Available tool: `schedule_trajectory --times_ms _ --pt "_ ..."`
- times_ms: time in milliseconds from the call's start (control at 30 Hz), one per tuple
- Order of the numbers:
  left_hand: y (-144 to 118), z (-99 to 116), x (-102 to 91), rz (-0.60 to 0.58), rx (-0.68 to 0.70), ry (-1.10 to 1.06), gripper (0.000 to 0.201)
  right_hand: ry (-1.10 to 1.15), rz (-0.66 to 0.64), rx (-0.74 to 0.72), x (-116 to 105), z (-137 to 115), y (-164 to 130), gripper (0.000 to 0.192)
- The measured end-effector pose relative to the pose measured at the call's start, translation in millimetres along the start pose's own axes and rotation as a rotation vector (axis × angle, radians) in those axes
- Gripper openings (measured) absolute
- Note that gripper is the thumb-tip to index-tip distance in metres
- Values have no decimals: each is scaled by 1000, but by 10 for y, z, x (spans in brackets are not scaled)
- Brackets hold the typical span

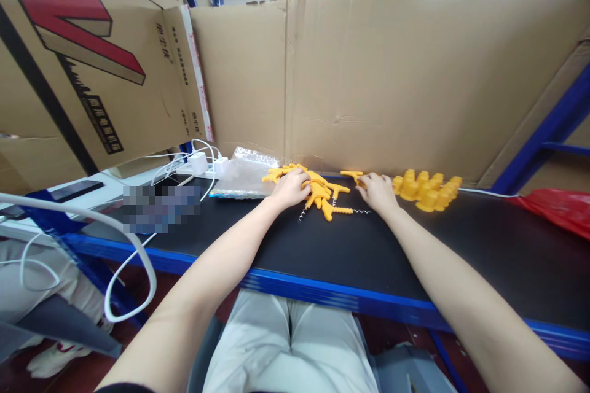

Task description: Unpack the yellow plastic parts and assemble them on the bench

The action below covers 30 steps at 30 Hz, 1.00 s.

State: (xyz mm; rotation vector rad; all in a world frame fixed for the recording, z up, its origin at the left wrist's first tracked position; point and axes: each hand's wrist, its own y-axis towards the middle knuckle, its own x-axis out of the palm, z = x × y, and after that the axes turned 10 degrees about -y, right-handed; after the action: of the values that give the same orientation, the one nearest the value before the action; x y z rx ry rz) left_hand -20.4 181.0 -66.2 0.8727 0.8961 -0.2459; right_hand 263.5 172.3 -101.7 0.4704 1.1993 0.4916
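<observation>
A pile of yellow corkscrews with T-shaped handles and thin metal spirals lies on the black tabletop. My left hand reaches onto the pile from the left, its fingers curled around a yellow handle; the exact grip is partly hidden. At the pile's right, my right hand has its fingers closed at another yellow T-shaped handle, whose lower part is hidden by the fingers. One corkscrew lies nearest me, spiral pointing right. Just right of my right hand stands a cluster of yellow cup-shaped pieces.
A clear plastic bag lies left of the pile, beside white chargers and cables. Cardboard walls the back. A red bag is at the right. The blue table edge runs before me. Another person's leg shows at lower left.
</observation>
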Motion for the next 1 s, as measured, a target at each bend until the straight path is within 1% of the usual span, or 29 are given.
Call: schedule_trajectory --times_ms 133,333,400,533,633,767,833,1000 --pt "-1 4 -5 -5 0 0 24 22 -19 -8 -13 12 6 25" --pt "-4 -2 -7 -9 3 -2 23 3 -142 72 -6 4 -15 27" --pt "-4 -6 -4 -7 4 -4 23 -8 -167 110 -8 -2 -22 29" --pt "-4 -6 -4 -9 1 -3 22 12 -221 236 -20 12 -32 39" --pt "-5 1 -10 -14 0 -9 23 39 -250 288 -29 44 -38 46" --pt "-10 8 -12 -20 6 -13 23 65 -239 292 -54 101 -20 55" --pt "-11 2 -2 -25 20 -10 24 83 -218 315 -77 153 -3 57" --pt "-12 -14 56 -82 129 -3 29 117 -142 497 -121 378 -19 49"
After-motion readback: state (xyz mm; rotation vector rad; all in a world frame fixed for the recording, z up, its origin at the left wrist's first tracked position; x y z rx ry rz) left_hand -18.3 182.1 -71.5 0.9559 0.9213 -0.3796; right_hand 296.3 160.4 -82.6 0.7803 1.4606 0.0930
